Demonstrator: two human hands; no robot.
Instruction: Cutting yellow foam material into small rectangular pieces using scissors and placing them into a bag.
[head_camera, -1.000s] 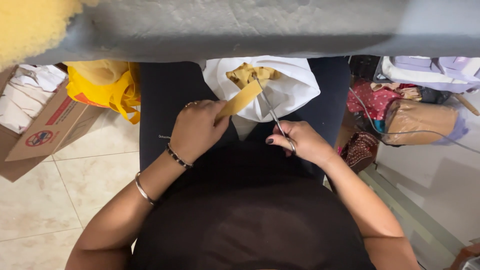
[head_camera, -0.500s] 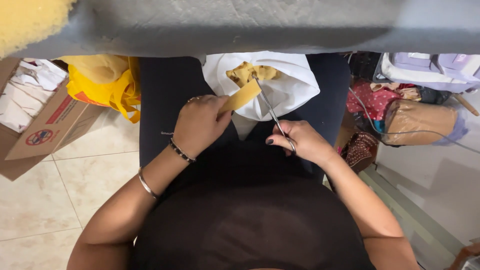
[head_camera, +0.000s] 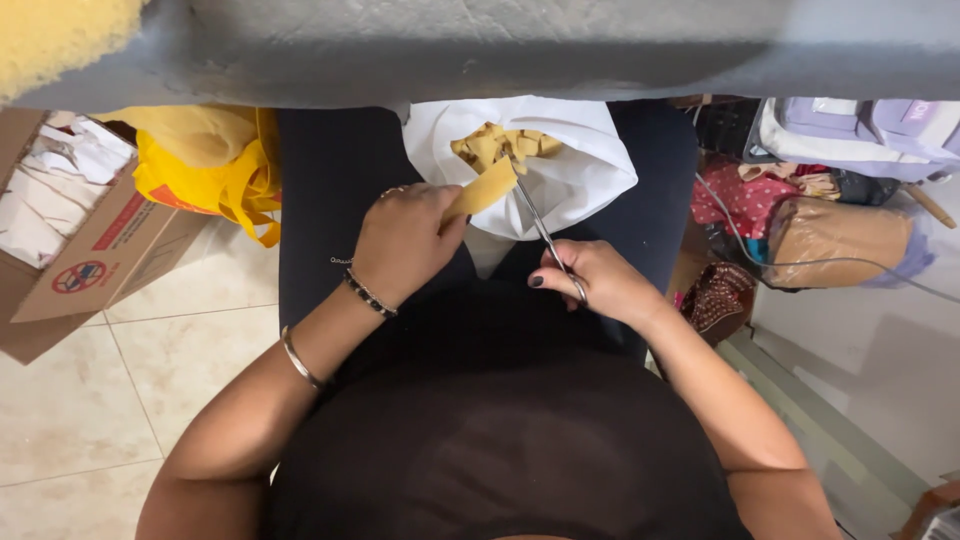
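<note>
1. Head view: left hand (head_camera: 402, 243) pinches the yellow strip (head_camera: 482, 189) taut over the white bag (head_camera: 560, 170), so offcuts (head_camera: 500, 143) drop inside.
2. Right hand (head_camera: 592, 280) has fingers closed through the scissors (head_camera: 540, 225), blades meeting the strip's edge.

Both forearms reach forward over the lap; the left hand (head_camera: 405, 240) pinches with fingertips, the right hand (head_camera: 595, 282) curls, fingers closed
</note>
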